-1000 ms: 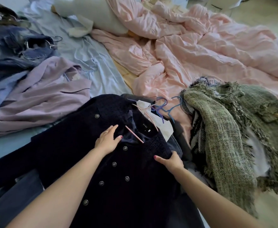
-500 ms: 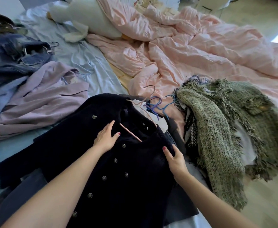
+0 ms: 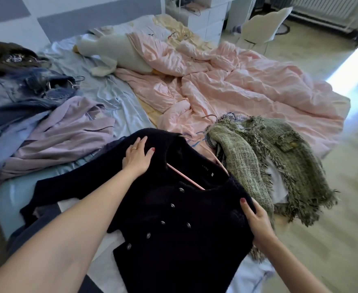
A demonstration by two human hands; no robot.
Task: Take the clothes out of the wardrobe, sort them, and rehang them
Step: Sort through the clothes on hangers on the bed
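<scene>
- Navy tweed, thick and studded with metal buttons, made up the jacket (image 3: 173, 218) that lay front-up at the near edge of the bed (image 3: 118, 102), a pink hanger (image 3: 184, 176) threaded through its neckline.
- The left hand (image 3: 136, 156) rested on the jacket's left shoulder, fingers straight and slightly apart, pressing the cloth rather than gripping it.
- The right hand (image 3: 256, 220) had its fingers curled round the right shoulder edge, thumb on top, clamped on the fabric.
- To do this step well, I judged, both shoulders should be seated squarely over the hanger's arms before lifting, with the collar centred on the hook; a heavy knit like this may slide off a thin hanger if one side sits short.
- Just beside the jacket, to the right, a green fringed tweed jacket (image 3: 269, 166) hung over the bed's edge.
- A lilac garment (image 3: 68, 136) and denim pieces (image 3: 25, 89) lay to the left.
- A rumpled pink duvet (image 3: 237, 92) and a white plush toy (image 3: 114, 51) covered the far side; a white chair (image 3: 264, 30) stood beyond on a pale floor (image 3: 332, 208).
</scene>
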